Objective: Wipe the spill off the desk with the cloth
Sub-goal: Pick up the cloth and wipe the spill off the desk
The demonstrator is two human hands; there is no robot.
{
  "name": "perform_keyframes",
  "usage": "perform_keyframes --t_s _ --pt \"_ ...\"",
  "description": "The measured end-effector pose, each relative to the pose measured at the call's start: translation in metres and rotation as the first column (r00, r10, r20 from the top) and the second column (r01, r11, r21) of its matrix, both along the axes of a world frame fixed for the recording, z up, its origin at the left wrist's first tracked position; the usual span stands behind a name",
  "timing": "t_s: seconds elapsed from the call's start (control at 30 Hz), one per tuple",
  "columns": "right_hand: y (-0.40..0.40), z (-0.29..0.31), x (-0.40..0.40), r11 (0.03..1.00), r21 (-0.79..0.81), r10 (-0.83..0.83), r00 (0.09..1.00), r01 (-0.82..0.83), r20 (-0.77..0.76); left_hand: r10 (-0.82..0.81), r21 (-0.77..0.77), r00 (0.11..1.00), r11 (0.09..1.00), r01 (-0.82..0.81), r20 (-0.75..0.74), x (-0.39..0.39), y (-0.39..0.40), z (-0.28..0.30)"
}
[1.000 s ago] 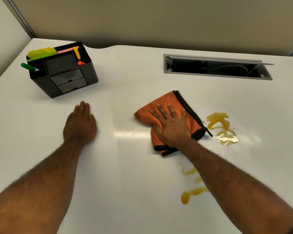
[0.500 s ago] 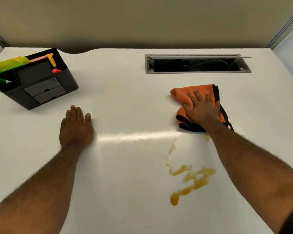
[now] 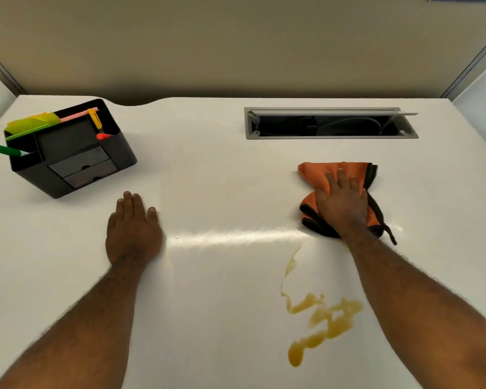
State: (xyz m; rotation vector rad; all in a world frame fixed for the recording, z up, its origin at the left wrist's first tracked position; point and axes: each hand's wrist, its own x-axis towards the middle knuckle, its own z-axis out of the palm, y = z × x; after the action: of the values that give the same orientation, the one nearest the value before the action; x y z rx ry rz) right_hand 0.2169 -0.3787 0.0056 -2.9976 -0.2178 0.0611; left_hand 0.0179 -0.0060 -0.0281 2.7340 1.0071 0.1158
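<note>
Orange cloth (image 3: 345, 175), one, under flat right hand (image 3: 341, 204); left hand (image 3: 134, 228) flat, spread; one amber spill (image 3: 317, 321).

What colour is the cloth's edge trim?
Black trim on an orange cloth, pressed flat under the right hand; head view.

- Bright, even overhead light; a glare band crosses the desk (image 3: 222, 164) between the hands.
- Soft shadows.
- Wide-angle bending toward desk corners; slight softness overall.

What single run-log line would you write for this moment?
right hand: flat on orange cloth | left hand: flat on desk | spill: amber streaks remain, nearer than cloth
</note>
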Motion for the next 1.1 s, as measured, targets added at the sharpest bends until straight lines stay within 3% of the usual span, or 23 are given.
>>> perform_keyframes --t_s 0.27,0.4,0.5,0.6,0.83,1.1 --pt "0.120 0.003 -0.056 0.907 -0.033 0.418 0.906 -0.421 -0.066 -0.009 -0.002 1.000 1.000 0.009 0.003 0.000 0.001 0.001" --pt "0.118 0.000 -0.091 0.802 -0.016 0.595 0.801 -0.597 -0.066 -0.012 0.001 1.000 1.000 0.012 0.023 -0.002 0.001 0.001" --pt "0.107 -0.001 -0.092 0.769 0.007 0.638 0.767 -0.639 -0.064 -0.011 0.001 1.000 1.000 0.011 0.012 -0.001 0.003 0.001" --pt "0.092 0.000 -0.083 0.801 0.012 0.598 0.800 -0.598 -0.059 -0.019 -0.001 1.000 1.000 0.019 0.003 -0.002 0.004 0.000" --pt "0.015 0.001 -0.046 0.949 0.037 0.314 0.949 -0.312 -0.032 -0.036 -0.001 0.999 0.999 0.036 -0.001 -0.002 0.005 0.000" --pt "-0.060 0.000 -0.034 0.995 0.094 0.037 0.998 -0.041 0.044 -0.057 -0.009 0.996 0.998 0.058 0.067 -0.004 0.004 0.003"
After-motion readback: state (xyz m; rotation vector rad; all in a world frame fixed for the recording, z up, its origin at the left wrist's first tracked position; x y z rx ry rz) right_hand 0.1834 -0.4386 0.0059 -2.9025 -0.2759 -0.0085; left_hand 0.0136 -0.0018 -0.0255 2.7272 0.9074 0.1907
